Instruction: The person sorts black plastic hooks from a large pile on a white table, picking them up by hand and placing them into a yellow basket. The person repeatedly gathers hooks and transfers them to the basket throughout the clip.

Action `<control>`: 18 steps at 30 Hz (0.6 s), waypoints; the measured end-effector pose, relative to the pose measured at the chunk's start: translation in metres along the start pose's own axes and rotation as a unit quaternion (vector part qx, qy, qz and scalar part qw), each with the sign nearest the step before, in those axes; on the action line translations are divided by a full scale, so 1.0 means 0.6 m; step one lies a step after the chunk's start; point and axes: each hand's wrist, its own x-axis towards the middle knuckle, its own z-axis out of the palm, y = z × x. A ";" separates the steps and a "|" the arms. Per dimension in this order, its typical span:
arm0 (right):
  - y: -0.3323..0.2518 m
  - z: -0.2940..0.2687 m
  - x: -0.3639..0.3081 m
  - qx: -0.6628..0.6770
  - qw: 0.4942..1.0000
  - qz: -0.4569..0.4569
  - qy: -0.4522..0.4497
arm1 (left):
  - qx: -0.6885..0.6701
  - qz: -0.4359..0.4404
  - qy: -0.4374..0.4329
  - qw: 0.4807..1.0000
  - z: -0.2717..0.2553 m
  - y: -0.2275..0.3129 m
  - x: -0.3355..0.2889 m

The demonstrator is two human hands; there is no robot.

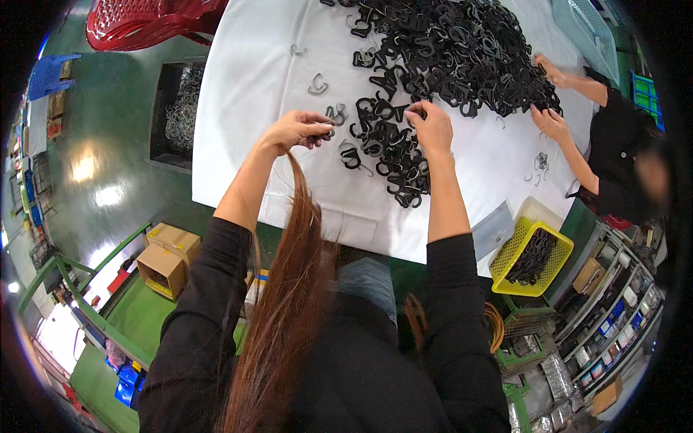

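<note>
Left grip [307,130] is closed in a pinch on a small black clip [323,134], held just above the white counter [245,94]. Right grip [431,124] is curled, fingertips pinching a clip at the near edge of the black pile [447,50]. That pile lies ahead and right of both hands; a strand of it runs back between them, nearer the right hand. Both forearms reach forward, wrists bent down.

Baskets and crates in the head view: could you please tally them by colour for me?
Yellow basket, holding black clips: 1
Red crate, at the table's far left corner: 1
Pale blue-green basket, on the table's far right: 1
Blue crate, on the floor at left: 1
Total: 4
</note>
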 end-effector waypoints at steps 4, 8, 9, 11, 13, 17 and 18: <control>-0.029 0.019 -0.001 -0.035 0.999 0.014 -0.004 | 0.076 0.010 0.024 0.997 -0.002 0.009 0.008; -0.054 0.046 0.013 -0.092 0.995 0.028 -0.021 | 0.266 0.022 0.109 0.957 0.002 0.036 0.008; -0.054 0.045 0.015 -0.082 0.996 0.024 -0.030 | 0.169 0.033 0.061 0.983 -0.005 0.047 0.003; -0.045 0.035 0.009 0.001 0.998 0.054 -0.032 | -0.036 0.056 -0.052 0.996 -0.015 0.061 -0.005; -0.030 0.017 -0.008 0.039 0.992 0.101 -0.064 | 0.113 0.054 0.011 0.992 -0.021 0.066 -0.008; -0.016 -0.008 -0.042 0.084 0.988 0.116 -0.054 | 0.185 0.086 0.044 0.978 -0.031 0.061 -0.004; -0.016 -0.014 -0.049 0.010 0.990 0.127 -0.053 | 0.199 0.096 0.023 0.975 -0.038 0.061 -0.005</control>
